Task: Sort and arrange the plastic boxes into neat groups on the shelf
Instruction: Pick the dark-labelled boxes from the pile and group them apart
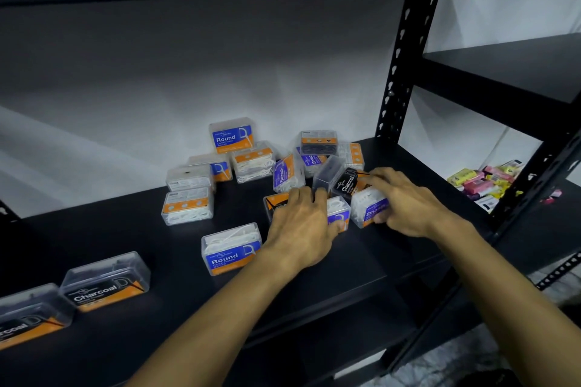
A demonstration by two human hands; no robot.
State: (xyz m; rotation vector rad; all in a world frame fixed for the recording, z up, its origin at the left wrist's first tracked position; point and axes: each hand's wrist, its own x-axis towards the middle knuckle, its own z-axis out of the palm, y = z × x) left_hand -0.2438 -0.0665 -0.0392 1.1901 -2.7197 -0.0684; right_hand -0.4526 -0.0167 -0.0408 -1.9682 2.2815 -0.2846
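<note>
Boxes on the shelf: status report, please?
Left hand on a blue box. Right hand gripping a Smooth box. Pile unsorted. Two Charcoal boxes grouped left.

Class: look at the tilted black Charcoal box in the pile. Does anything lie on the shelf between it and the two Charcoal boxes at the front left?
Yes. A clear plastic Round box with a blue label lies on the black shelf roughly along that line, between the tilted black Charcoal box and the two Charcoal boxes at the front left.

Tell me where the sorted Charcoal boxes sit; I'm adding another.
Head view: the Charcoal boxes sit side by side at the shelf's front-left edge, left of the pile.
</note>
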